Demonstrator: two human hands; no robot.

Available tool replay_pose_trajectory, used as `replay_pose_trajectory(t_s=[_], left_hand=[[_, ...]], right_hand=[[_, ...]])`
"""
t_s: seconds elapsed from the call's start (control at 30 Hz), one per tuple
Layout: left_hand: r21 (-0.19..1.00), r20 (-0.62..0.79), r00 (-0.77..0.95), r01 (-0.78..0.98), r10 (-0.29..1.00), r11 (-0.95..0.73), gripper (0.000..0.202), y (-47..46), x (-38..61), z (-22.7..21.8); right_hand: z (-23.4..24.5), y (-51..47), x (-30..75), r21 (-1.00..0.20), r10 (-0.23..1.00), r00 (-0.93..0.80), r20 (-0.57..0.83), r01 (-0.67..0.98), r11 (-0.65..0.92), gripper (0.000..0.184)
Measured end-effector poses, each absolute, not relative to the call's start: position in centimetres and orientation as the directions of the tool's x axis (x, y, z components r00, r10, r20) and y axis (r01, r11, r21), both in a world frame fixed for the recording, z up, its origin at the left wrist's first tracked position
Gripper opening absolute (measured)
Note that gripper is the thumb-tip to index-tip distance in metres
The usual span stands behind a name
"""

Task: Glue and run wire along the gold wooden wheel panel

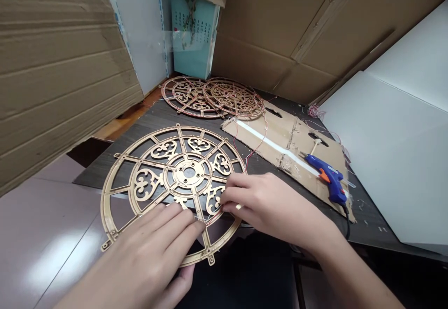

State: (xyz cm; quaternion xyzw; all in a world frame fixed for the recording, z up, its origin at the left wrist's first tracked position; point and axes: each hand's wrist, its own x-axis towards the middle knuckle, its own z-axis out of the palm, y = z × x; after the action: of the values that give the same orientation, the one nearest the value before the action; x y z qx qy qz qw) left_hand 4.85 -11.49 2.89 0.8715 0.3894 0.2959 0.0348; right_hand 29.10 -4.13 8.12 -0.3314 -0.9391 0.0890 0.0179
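A round gold filigree wheel (164, 169) lies flat on the dark table (147, 122), its near rim hanging over the table's edge. My left hand (154, 248) rests on the wheel's near rim, fingers stretched flat and pressing down. My right hand (262, 201) sits at the wheel's right side with fingertips pinched together on a thin wire (241, 152) that runs off toward the cardboard. What lies between the pinched fingers is too small to make out beyond the wire.
Two more gold wheels (213, 96) lie overlapped at the back. A flattened cardboard sheet (290, 136) holds a blue glue gun (329, 178) and a white strip. Cardboard panels stand left and behind, white boards at right, a teal box (192, 38) at the back.
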Motion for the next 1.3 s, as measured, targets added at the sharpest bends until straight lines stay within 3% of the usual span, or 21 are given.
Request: replay_pose_trajectory(t_s=[0.2, 0.57, 0.7, 1.1, 1.3], left_hand=[[0.24, 0.495, 0.545, 0.662, 0.676, -0.71, 0.037, -11.9, 4.5, 2.6], [0.239, 0.499, 0.537, 0.669, 0.68, -0.704, 0.038, -11.8, 4.1, 2.4], [0.236, 0.495, 0.544, 0.666, 0.677, -0.708, 0.038, -11.9, 4.0, 2.1], [0.319, 0.452, 0.545, 0.641, 0.706, -0.698, 0.034, -12.3, 4.1, 2.1], [0.34, 0.453, 0.546, 0.625, 0.705, -0.703, 0.032, -12.0, 4.4, 2.3]], right_hand=[[8.5, -3.2, 29.7, -0.177, 0.595, -0.804, -0.021, 0.588, 0.789, 0.01], [9.9, -3.4, 27.3, 0.073, 0.415, -0.897, -0.151, 0.409, 0.91, 0.021], [9.6, -3.8, 27.0, 0.13, 0.385, -0.913, -0.134, 0.369, 0.92, 0.023], [8.0, -5.3, 29.2, 0.13, 0.433, -0.895, 0.106, 0.444, 0.886, 0.017], [6.6, -6.4, 30.1, 0.036, 0.486, -0.865, 0.124, 0.493, 0.869, 0.015]])
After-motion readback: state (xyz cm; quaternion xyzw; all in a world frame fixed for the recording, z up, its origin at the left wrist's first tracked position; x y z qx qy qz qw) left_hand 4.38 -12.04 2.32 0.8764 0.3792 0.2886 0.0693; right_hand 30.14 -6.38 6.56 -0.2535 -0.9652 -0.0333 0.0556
